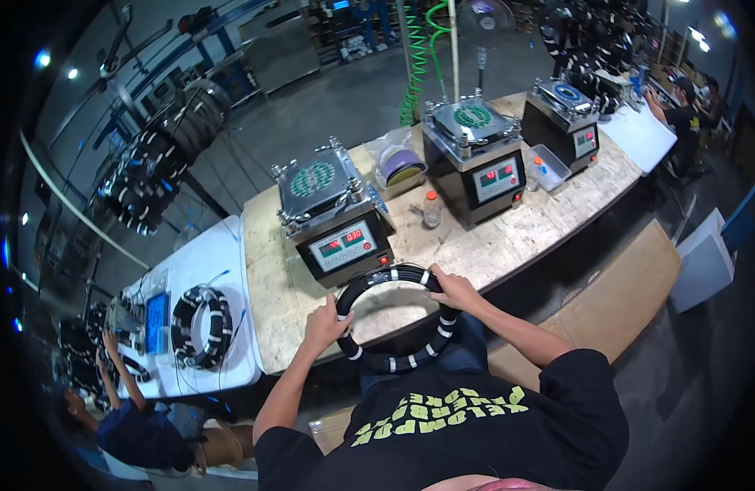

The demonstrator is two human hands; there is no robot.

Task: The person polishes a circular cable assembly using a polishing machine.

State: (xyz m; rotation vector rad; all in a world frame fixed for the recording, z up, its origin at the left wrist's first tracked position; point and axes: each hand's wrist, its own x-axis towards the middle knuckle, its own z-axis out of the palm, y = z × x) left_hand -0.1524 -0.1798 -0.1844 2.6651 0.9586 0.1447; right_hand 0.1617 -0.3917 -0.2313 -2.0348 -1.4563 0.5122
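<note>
Currently, a banded coil point(220, 329) lies at nine o'clock on the white table point(235, 282); the left hand point(324, 326) grips the black ring point(394, 362) near nine o'clock, a machine point(345, 250) stands at eleven, and the right hand point(454, 291) grips the ring between one and two.

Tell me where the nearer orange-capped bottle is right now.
In the head view, the orange-capped bottle stands on the wooden bench, beyond the right hand, between the left machine and the middle machine.
</note>
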